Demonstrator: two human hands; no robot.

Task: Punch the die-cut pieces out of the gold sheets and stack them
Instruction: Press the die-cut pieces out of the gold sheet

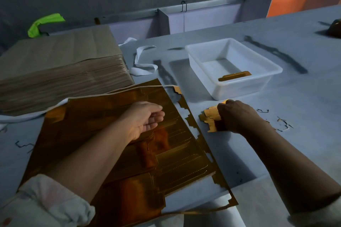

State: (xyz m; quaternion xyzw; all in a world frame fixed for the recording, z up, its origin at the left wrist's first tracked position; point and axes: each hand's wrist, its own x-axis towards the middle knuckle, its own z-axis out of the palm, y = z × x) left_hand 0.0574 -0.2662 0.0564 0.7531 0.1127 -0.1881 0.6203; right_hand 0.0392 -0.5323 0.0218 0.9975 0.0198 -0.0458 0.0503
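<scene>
A pile of gold die-cut sheets lies on the table in front of me, its right edge torn into a jagged frame. My left hand hovers over the pile's upper right part, palm turned sideways, fingers loosely curled, holding nothing. To the right of the sheets my right hand grips a stack of punched gold pieces that stands on edge on the table. One more bundle of gold pieces lies inside the white plastic tub.
A thick stack of brown-backed sheets fills the left rear. White strips lie beside it. Small scraps are scattered right of my right hand. Grey dividers and an orange cloth stand at the back.
</scene>
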